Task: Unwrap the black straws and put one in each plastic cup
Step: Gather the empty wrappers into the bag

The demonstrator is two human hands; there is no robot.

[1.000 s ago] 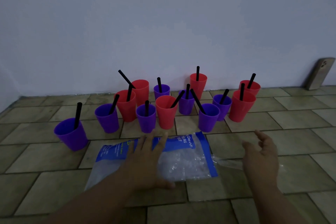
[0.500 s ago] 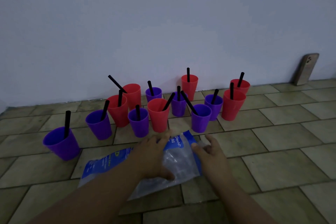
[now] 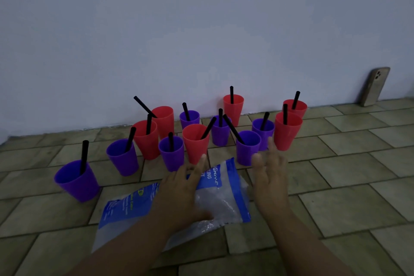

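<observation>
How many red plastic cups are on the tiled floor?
6. Two stand at the left: red plastic cup and one behind it. One is central in front, one by the wall, and two at the right. None seems hidden.

Matt plastic cups (image 3: 195,142) held smooth black straws (image 3: 84,157); the crinkled bag (image 3: 221,199) was glossy clear film on a dull tiled floor (image 3: 349,204).
</observation>
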